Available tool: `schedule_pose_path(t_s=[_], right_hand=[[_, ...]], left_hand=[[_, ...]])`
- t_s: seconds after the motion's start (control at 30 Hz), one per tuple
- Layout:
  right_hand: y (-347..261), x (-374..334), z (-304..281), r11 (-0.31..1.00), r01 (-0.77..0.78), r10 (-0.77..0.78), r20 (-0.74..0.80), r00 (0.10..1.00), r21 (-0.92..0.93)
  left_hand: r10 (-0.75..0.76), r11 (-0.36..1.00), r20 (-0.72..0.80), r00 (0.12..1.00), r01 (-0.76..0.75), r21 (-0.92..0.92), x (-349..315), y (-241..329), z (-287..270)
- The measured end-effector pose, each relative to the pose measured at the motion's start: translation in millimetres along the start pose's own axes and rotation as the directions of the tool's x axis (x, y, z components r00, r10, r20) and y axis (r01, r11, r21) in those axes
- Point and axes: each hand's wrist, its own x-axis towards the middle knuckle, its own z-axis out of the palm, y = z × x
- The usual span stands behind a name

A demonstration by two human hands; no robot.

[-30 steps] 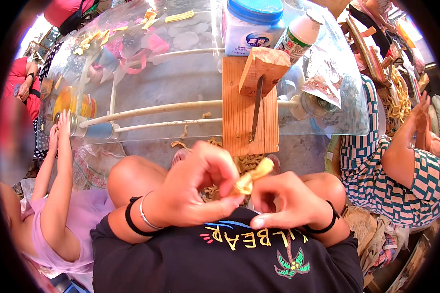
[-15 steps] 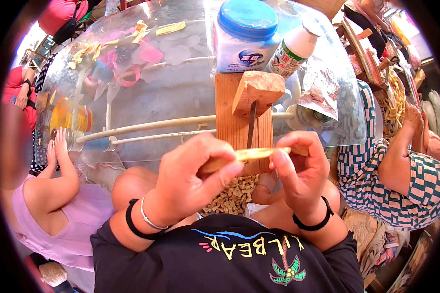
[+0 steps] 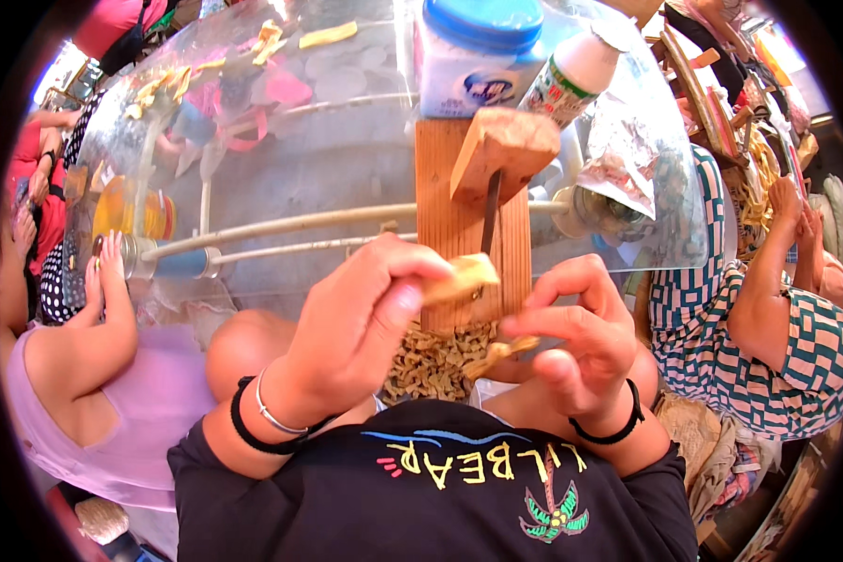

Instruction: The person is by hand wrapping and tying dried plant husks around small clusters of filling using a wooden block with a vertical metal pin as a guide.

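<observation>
My left hand (image 3: pixel 370 323) is closed on a pale yellow strip (image 3: pixel 466 279) that looks like dried vegetable, its free end sticking out past the thumb and forefinger. My right hand (image 3: pixel 581 337) has its fingers spread apart. Just beside its fingertips a small twisted yellow piece (image 3: pixel 501 356) shows over the pile; whether it touches the fingers I cannot tell. That pile of small tan-yellow pieces (image 3: pixel 431 361) lies below, between my legs. In front of my hands a wooden board (image 3: pixel 437 225) carries a wooden block (image 3: pixel 506 150) with a thin dark metal bar (image 3: pixel 490 215).
Beyond the board is a clear-topped table (image 3: pixel 318 169) with a blue-lidded tub (image 3: pixel 478 70), a white bottle (image 3: pixel 576 75), a foil packet (image 3: pixel 618 169) and yellow strips (image 3: pixel 328 36). A person in lilac (image 3: pixel 112 403) sits left, another in patterned clothing (image 3: pixel 759 347) right.
My hands have moved apart. The strip spanned both hands before; now it is only in the left, and my right fingers have spread, with a small piece below them.
</observation>
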Motion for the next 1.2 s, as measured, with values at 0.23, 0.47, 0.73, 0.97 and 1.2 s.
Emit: schedule_pose_path(t_s=[0.23,0.47,0.73,0.97,1.2], right_hand=[[-16.5,-11.1,31.0,0.990,-0.027,0.032,-0.038,0.999,0.137],[-17.9,-24.6,-10.7,0.222,-0.188,0.256,0.129,0.958,0.957],[-23.7,-35.7,16.0,0.977,-0.208,0.025,0.954,0.299,0.040],[-27.2,-44.1,17.7,0.572,-0.633,0.322,0.566,0.759,0.522],[-32.3,-46.6,36.2,0.810,-0.281,0.239,0.148,0.960,0.515]], left_hand=[[-0.329,0.848,0.090,0.940,0.336,-0.410,-20.1,24.0,23.1],[-0.111,0.993,0.340,0.934,0.114,0.011,-20.3,21.4,3.0],[0.292,0.946,0.336,0.896,-0.322,0.038,-14.7,17.5,30.0],[0.428,0.856,0.200,0.881,-0.466,0.224,-29.2,20.6,27.8],[0.535,0.843,0.147,0.832,-0.537,-0.029,-43.2,7.7,33.0]])
